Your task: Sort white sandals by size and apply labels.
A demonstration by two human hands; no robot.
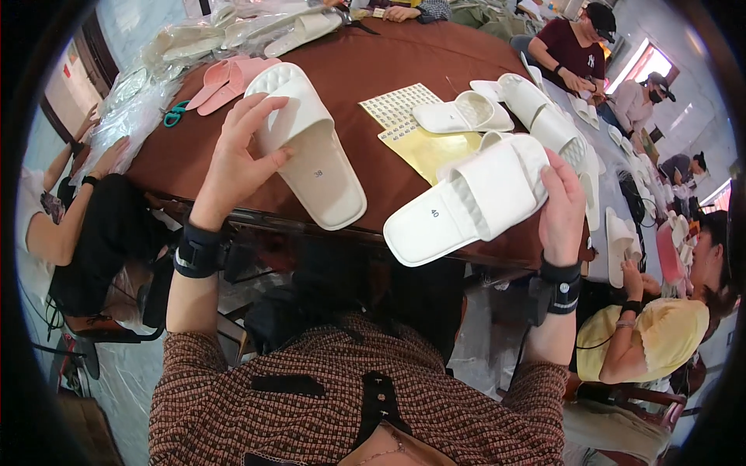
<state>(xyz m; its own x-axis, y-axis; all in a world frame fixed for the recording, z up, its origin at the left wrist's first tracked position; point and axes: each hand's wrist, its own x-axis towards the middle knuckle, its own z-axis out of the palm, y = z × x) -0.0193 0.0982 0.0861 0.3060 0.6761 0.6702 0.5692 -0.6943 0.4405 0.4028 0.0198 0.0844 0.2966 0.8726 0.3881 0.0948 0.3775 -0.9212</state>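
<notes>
A brown checked top (311,396) fills the lower edge, both forearms rising from it with black wrist straps. The left hand (233,159) is clamped on the side of a white slide sandal (315,147), held sole-up over the near edge of the brown desk (373,66). The right hand (561,203) grips the strap end of a 2nd white slide sandal (466,203) (upper facing up), just past the desk's edge. Beyond lie yellow sticker sheets (427,144), more white sandals (466,113), a pink pair (225,78) and teal scissors (175,114).
</notes>
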